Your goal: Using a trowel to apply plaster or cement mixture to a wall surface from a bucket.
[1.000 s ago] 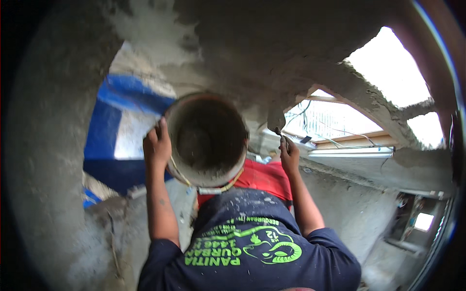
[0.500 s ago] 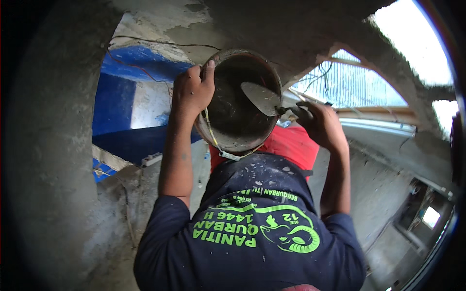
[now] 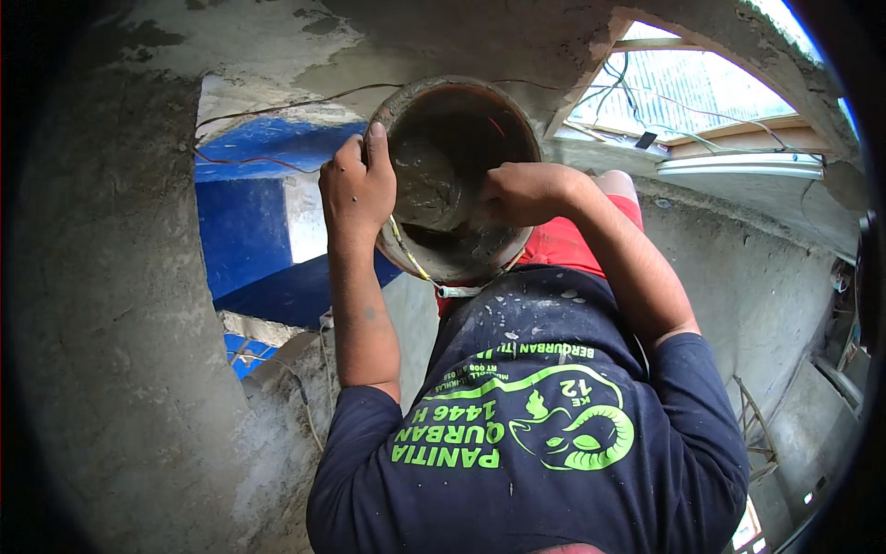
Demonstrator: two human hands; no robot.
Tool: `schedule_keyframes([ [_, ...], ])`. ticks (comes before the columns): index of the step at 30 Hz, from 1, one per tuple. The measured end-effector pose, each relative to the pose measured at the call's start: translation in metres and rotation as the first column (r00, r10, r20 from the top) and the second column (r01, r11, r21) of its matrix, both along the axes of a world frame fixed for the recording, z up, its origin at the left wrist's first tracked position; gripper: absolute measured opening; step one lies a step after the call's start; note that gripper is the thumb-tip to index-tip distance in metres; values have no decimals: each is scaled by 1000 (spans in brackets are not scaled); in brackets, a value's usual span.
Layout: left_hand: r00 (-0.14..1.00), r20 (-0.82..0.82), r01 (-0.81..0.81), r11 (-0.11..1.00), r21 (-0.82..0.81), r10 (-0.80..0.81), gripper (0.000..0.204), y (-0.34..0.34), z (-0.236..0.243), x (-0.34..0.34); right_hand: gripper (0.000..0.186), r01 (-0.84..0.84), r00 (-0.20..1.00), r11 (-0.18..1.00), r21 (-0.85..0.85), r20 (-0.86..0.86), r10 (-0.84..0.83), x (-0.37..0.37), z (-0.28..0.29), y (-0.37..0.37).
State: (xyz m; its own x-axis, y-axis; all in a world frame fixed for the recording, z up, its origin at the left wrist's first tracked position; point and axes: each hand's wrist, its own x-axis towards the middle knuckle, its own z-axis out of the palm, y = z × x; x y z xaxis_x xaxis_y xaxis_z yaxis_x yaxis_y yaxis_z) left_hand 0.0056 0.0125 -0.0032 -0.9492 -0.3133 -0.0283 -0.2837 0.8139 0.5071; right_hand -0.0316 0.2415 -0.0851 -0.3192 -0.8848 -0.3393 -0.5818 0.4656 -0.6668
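My left hand (image 3: 358, 189) is closed on the left rim of a round, mortar-stained bucket (image 3: 441, 103), with the thumb lying over the edge. Wet grey mortar (image 3: 423, 175) lies inside the bucket, which is tilted so that its mouth shows. My right hand (image 3: 528, 194) reaches over the right rim, its fingers curled around the trowel's handle. The hand and the dark inside of the bucket hide most of the trowel. A wire handle with a pale grip (image 3: 457, 292) hangs at the bucket's near side, against my dark shirt.
A rough grey wall (image 3: 120, 277) rises on the left, beside blue-painted surfaces (image 3: 242, 231). Thin cables (image 3: 305, 100) run behind the bucket. A white tube-like fixture (image 3: 738, 166) is at the right, below an opening with a corrugated sheet (image 3: 701, 88).
My right hand has moved left and into the bucket, taking the trowel down toward the mortar. My left hand still grips the rim. The view has shifted slightly.
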Motion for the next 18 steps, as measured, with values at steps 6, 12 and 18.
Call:
schedule_keyframes([
  [6, 1000, 3, -2, 1000, 6, 2, 57, 6, -1, -5, 32, 75, 895, 987, 143, 427, -130, -26, 6, 11],
  [12, 1000, -1, -9, 1000, 26, 9, 60, 0, 0, -12, 32, 201, 518, 967, 158, 820, -242, -43, -1, 57],
  [18, 995, -90, -34, 998, 52, 39, 63, -20, -15, -7, 41, 378, 147, 924, 57, 982, -121, -17, -18, 101],
])
